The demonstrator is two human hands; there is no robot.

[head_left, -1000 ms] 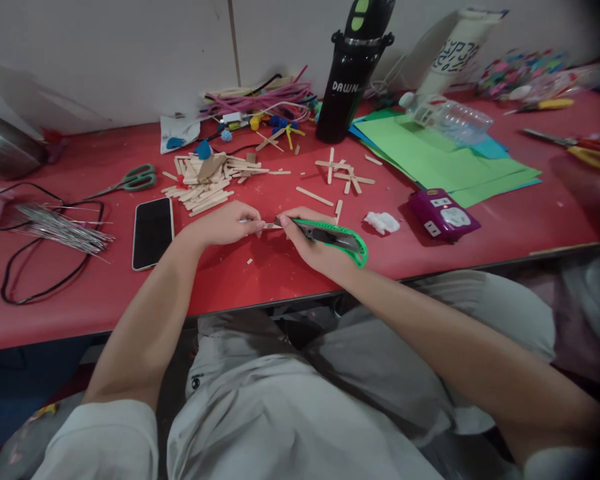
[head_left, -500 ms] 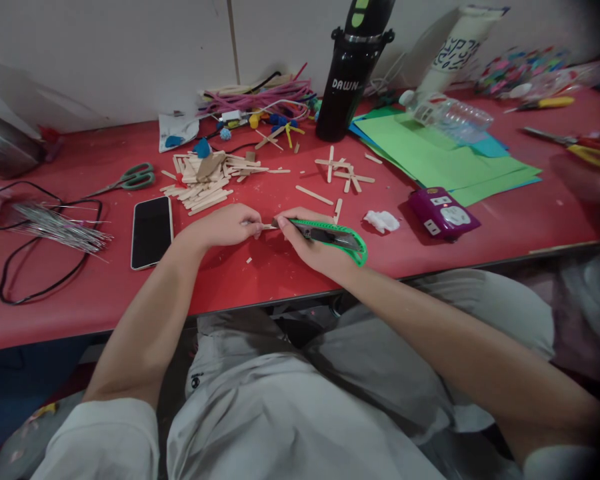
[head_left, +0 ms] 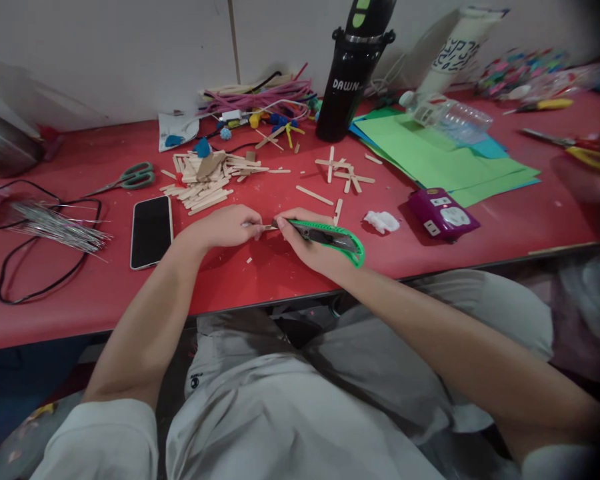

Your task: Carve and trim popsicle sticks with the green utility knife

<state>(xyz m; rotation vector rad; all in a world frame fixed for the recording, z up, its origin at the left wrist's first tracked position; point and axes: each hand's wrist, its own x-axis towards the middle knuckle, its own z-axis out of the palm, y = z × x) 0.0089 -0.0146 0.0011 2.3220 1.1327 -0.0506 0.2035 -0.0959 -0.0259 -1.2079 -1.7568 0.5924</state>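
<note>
My right hand point(head_left: 313, 248) is closed round a green utility knife point(head_left: 333, 235), its front end pointing left. In my left hand point(head_left: 233, 225) a wooden craft stick point(head_left: 269, 228) is pinched, with a short end showing between the fingers. The knife's tip meets or almost meets that end; whether it touches I cannot tell. Small wood chips point(head_left: 249, 260) lie on the red table point(head_left: 260, 287) below the hands. Behind my left hand spreads a pile of craft sticks point(head_left: 205, 180). Crossed sticks point(head_left: 347, 173) and a single loose stick point(head_left: 314, 195) lie beyond my right hand.
Left of my arm are a phone point(head_left: 151, 232), scissors point(head_left: 135, 177) and a bundle of thin wires point(head_left: 63, 227). To the right sit white fluff point(head_left: 381, 221), a purple power adapter point(head_left: 443, 213) and green paper sheets point(head_left: 445, 157). A black bottle point(head_left: 347, 87) stands at the back.
Both hands stay in nearly the same place. The knife's rear end has shifted very slightly to the left.
</note>
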